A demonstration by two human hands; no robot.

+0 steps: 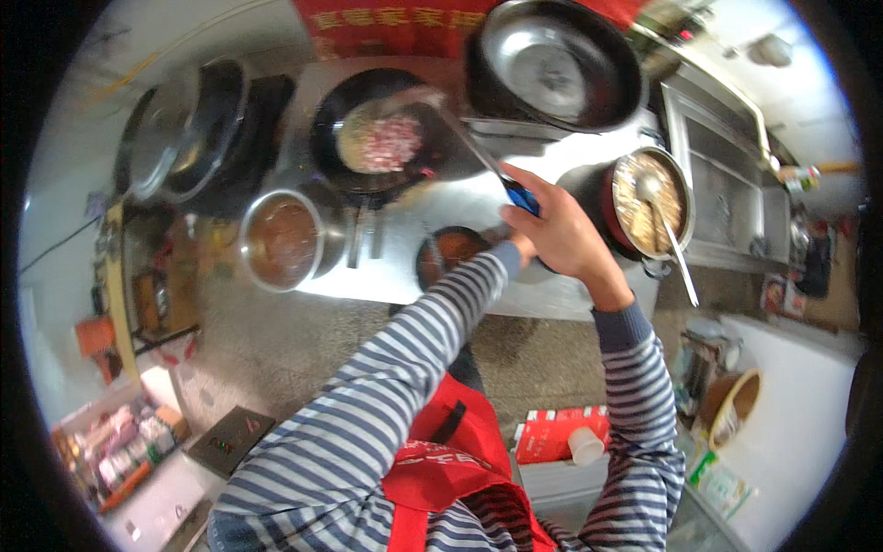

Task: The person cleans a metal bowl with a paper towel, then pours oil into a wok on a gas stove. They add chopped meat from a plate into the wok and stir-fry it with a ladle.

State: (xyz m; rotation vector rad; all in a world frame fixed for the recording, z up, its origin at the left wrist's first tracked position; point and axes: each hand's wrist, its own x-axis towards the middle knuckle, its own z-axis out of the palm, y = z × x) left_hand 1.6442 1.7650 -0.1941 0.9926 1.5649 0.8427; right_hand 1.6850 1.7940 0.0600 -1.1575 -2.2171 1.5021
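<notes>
My right hand point(569, 224) is closed around the blue handle of a metal spatula point(476, 143). The spatula slants away to the left, its blurred head over a black wok point(325, 162). Inside the wok lie pink-and-white diced pieces point(392, 143) beside a pale, finely chopped food point(352, 141). My left hand point(526, 248) is mostly hidden behind the right hand and its own striped cuff, so its grip does not show. Close to its wrist, a dark bowl point(422, 259) of reddish-brown contents stands on the steel worktop point(400, 276), partly covered by my left sleeve.
A steel pot point(331, 231) of brown liquid stands left. At right, a pot point(610, 207) of food holds a ladle point(670, 241). A large empty-looking wok point(552, 69) sits at the back; more dark pans point(227, 148) are far left. A steel sink unit point(724, 200) flanks the right.
</notes>
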